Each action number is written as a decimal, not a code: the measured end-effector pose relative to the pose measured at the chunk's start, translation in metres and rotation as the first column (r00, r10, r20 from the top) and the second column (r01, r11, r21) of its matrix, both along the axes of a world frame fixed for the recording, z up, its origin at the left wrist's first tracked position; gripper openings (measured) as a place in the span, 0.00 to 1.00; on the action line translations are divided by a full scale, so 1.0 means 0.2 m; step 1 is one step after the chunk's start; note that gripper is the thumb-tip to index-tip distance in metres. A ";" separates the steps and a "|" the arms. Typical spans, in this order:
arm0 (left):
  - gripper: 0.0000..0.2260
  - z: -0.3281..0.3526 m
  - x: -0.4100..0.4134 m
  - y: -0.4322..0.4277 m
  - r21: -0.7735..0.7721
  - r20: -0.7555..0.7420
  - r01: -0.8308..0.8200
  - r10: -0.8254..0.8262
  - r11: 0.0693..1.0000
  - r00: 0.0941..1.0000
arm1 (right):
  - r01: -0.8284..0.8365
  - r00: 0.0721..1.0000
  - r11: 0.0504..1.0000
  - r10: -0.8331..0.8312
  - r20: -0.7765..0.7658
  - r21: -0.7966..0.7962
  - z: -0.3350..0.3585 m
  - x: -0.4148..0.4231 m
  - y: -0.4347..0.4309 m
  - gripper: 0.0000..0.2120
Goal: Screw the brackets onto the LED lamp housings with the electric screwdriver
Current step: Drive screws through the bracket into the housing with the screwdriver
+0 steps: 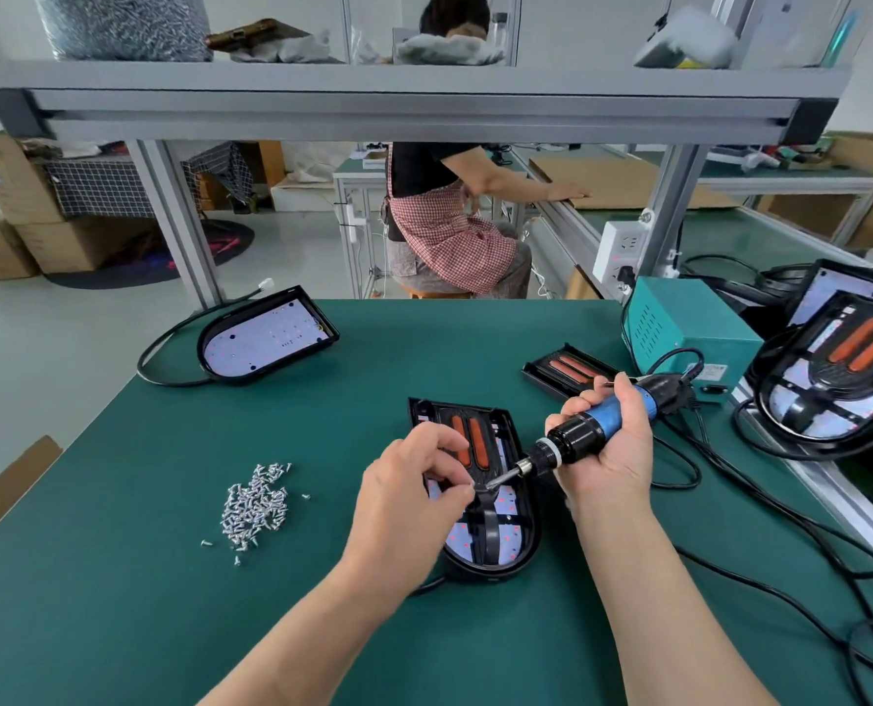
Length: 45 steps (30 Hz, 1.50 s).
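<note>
A black LED lamp housing (518, 542) lies on the green mat in front of me, with a black bracket (490, 450) carrying two orange strips laid in it. My right hand (610, 445) grips the blue-and-black electric screwdriver (584, 433), tilted, its bit pointing down-left onto the bracket. My left hand (414, 496) pinches a small screw (476, 485) right at the bit's tip. A pile of silver screws (256, 504) lies to the left.
Another housing (266, 341) lies at the far left of the mat, a spare bracket (566, 369) at the back right. A teal power box (678, 323), stacked housings (831, 379) and black cables (760, 568) crowd the right. A person sits beyond the bench.
</note>
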<state>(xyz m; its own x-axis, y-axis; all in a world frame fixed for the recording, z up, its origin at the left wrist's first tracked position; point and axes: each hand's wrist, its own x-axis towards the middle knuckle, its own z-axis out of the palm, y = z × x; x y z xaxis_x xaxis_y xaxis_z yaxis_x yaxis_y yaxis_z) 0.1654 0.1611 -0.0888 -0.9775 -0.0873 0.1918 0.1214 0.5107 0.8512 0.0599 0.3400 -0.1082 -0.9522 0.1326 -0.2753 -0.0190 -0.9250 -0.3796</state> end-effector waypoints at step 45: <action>0.18 -0.08 0.00 0.15 -0.319 -0.228 -0.146 0.073 0.937 0.971 | 0.024 0.999 0.998 -0.026 0.036 0.056 0.02 0.01 -0.03 0.07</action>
<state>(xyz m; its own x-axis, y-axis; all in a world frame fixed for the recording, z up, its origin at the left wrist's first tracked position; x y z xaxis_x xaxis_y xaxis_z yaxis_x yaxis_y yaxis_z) 0.1648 0.1905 -0.1055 -0.8997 -0.0876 0.4276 0.2058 0.7788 0.5925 0.0610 0.3346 -0.1051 -0.9377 0.1725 -0.3016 -0.0273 -0.9020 -0.4308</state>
